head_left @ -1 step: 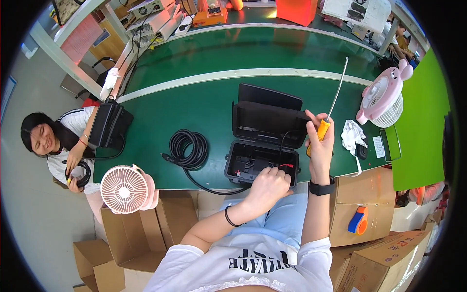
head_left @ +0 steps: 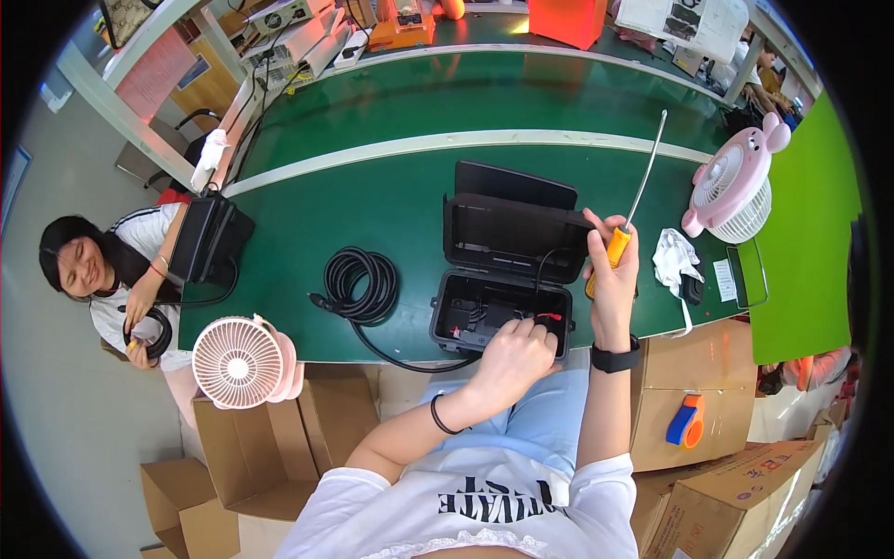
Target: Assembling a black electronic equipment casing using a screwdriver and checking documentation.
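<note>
An open black plastic box [head_left: 438, 321] sits at the table's near edge, its hinged lid [head_left: 512, 238] tilted back. Inside are dark parts, wires and a bit of red near the right wall. My left hand [head_left: 515, 361] reaches over the front wall with curled fingers; what they hold, if anything, is hidden beneath them. Raised beside the lid, my right hand [head_left: 615, 279] grips a screwdriver [head_left: 618, 247] by its yellow handle, the long metal shaft pointing up. A coil of black cable [head_left: 361, 287] lies left of the box, its run passing along the table edge toward the box.
A pink clip fan [head_left: 240, 363] stands at the left edge, another pink fan [head_left: 731, 182] at the right beside a white cloth [head_left: 676, 256]. At left a co-worker [head_left: 140, 279] holds cable by a second black box [head_left: 209, 240]. Cardboard boxes [head_left: 698, 373] stand below the table.
</note>
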Motion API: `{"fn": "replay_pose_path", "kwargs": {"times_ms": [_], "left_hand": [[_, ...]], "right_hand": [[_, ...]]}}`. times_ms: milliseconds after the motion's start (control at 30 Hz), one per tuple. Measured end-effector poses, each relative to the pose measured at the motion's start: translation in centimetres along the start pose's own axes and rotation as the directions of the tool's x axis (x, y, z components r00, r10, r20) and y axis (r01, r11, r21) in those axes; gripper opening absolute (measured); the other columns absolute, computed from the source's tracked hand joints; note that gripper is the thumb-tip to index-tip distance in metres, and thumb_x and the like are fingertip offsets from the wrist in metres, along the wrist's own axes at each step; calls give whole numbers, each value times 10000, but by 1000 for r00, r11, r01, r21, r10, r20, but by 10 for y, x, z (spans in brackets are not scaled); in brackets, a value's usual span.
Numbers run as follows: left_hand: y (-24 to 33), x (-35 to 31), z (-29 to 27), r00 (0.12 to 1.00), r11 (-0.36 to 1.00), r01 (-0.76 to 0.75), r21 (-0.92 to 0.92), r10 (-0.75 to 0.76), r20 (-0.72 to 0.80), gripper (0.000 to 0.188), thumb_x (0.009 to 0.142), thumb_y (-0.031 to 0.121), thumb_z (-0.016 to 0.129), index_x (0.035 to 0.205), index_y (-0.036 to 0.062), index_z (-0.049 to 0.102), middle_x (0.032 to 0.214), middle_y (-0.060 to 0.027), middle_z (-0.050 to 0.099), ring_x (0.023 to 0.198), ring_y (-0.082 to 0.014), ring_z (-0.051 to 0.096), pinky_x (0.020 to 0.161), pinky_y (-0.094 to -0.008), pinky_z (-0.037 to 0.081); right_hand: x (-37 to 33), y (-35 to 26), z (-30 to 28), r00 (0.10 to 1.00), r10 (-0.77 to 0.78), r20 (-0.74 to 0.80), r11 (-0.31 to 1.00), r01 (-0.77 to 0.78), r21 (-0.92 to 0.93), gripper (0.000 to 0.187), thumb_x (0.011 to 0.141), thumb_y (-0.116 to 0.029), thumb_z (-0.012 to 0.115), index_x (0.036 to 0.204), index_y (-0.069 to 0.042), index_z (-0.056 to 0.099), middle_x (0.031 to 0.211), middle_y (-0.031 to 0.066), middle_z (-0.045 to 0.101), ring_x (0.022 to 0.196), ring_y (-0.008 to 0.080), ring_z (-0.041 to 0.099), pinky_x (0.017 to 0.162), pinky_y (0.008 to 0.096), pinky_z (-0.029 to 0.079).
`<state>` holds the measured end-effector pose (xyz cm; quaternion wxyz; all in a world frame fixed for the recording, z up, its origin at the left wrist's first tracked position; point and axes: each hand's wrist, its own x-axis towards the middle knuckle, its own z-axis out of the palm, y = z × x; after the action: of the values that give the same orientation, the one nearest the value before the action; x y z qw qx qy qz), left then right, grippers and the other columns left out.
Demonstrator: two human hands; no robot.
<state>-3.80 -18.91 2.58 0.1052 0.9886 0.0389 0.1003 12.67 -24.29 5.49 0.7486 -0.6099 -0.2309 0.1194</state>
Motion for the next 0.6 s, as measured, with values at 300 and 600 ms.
{"fn": "replay_pose_path", "kwargs": {"times_ms": [300, 600], "left_hand": [[10, 0, 10, 998, 996, 63, 65, -61, -28, 467, 736, 443, 779, 899, 20, 670, 1043, -122, 675, 1145, -379, 613, 1023, -433, 476], [1, 32, -3, 979, 981, 190, 27, -187, -85, 444, 708, 404, 824, 879, 11, 710, 1027, -146, 646, 1052, -374, 631, 1023, -498, 469]], "right_hand": [[2, 0, -1, 996, 43, 75, 997, -47, 58, 199, 1033, -139, 562, 1219, -134, 491, 1381, 145, 606, 924, 26, 597, 567, 169, 439], [-21, -18, 21, 999, -29, -45, 998, 32, 55, 234, 991, -91, 634, 1163, -93, 476, 1204, 121, 702, 970, 67, 632, 554, 158, 444]]}}
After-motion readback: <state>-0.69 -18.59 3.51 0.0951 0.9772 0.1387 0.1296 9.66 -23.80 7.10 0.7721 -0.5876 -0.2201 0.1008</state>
